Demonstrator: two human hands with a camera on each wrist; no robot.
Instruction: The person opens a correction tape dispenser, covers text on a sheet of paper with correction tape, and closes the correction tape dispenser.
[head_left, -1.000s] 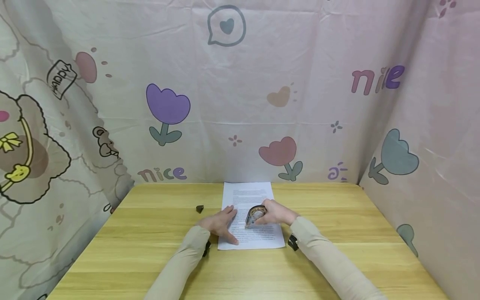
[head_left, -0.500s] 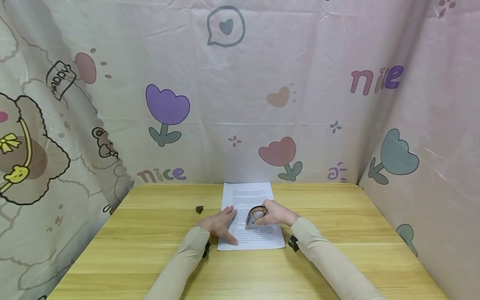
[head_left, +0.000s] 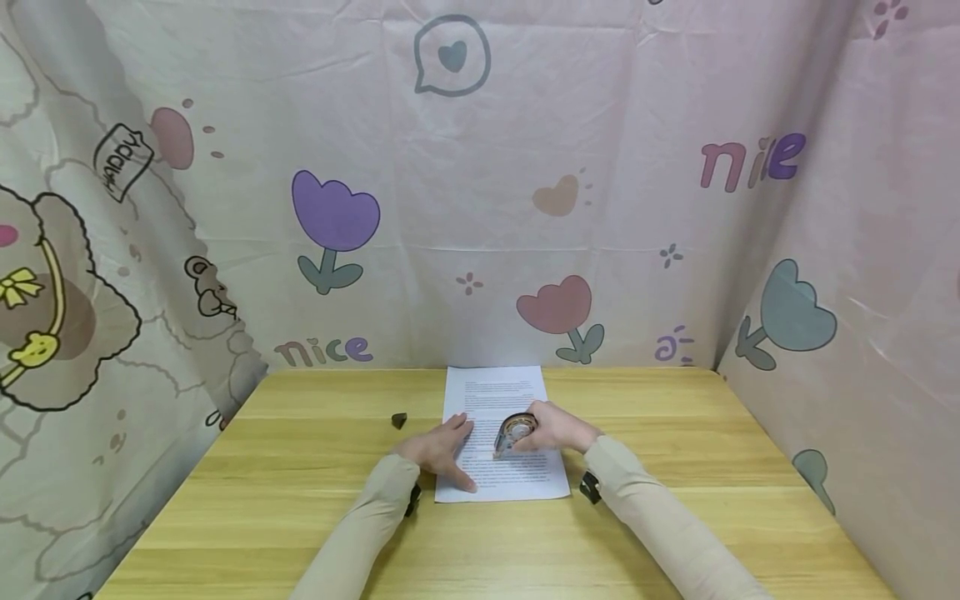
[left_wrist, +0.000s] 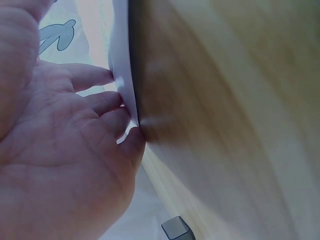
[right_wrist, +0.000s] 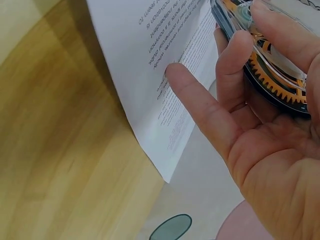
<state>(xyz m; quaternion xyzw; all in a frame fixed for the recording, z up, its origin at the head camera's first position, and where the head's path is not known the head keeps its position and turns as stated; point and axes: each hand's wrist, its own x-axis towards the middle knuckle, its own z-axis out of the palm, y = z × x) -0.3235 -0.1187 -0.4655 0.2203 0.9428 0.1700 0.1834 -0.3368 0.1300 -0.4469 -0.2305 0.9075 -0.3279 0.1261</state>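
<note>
A sheet of printed paper (head_left: 498, 382) lies lengthwise on the wooden table. On its left edge rests my left hand (head_left: 437, 448), fingers spread and thumb toward the near end; in the left wrist view the fingertips (left_wrist: 132, 142) touch the paper's edge. My right hand (head_left: 558, 427) grips a correction tape (head_left: 515, 433) with a clear case, its narrow tip pointing down at the text. Orange gear teeth show inside the correction tape (right_wrist: 280, 82) in the right wrist view, where one finger (right_wrist: 192, 90) of the right hand extends over the print.
Left of the paper sits a small dark angular piece (head_left: 399, 420) on the table (head_left: 300, 475). A patterned cloth (head_left: 450, 208) hangs behind the table's far edge and along both sides. Dark wrist devices (head_left: 590, 487) are strapped under the sleeves.
My right hand has shifted very slightly to the right with the correction tape, its tip still at the same line of text. The left hand and the paper stay in place.
</note>
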